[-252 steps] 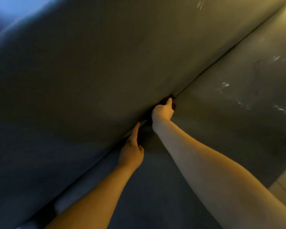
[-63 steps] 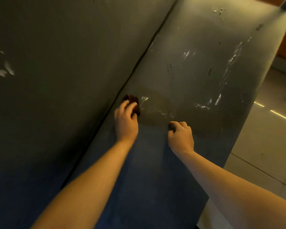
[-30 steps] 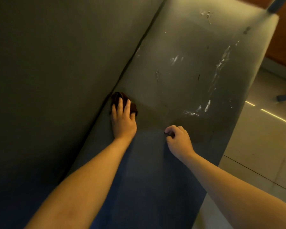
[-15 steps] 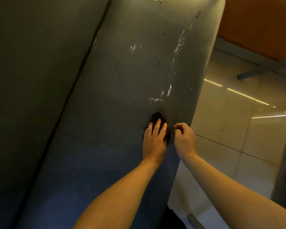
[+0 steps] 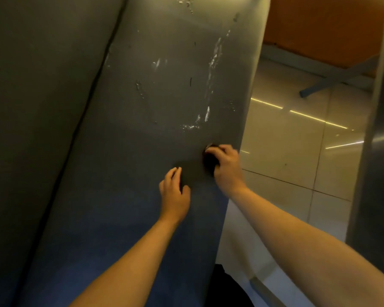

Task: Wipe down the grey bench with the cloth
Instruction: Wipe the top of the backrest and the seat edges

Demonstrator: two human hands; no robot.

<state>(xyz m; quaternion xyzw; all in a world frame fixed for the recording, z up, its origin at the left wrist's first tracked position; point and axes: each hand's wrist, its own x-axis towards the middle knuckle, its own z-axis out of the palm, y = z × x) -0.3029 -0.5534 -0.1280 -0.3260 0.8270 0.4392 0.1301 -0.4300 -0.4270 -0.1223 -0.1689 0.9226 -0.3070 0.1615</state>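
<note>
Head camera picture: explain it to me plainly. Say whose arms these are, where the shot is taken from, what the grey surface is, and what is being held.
There is no machine here. The picture comes from a wide-angle camera worn on a person's head, looking forward and down, so the two bare arms reaching in from the bottom are the wearer's own.

The broad grey surface is the seat of the grey bench; its backrest rises on the left, past a dark seam. Whitish scuff marks streak the far part of the seat. Pale floor tiles show beyond the bench's right edge.

The right hand grips a small dark cloth, bunched up and pressed on the seat near that edge. The left hand holds nothing; it is open over the seat beside it.
</note>
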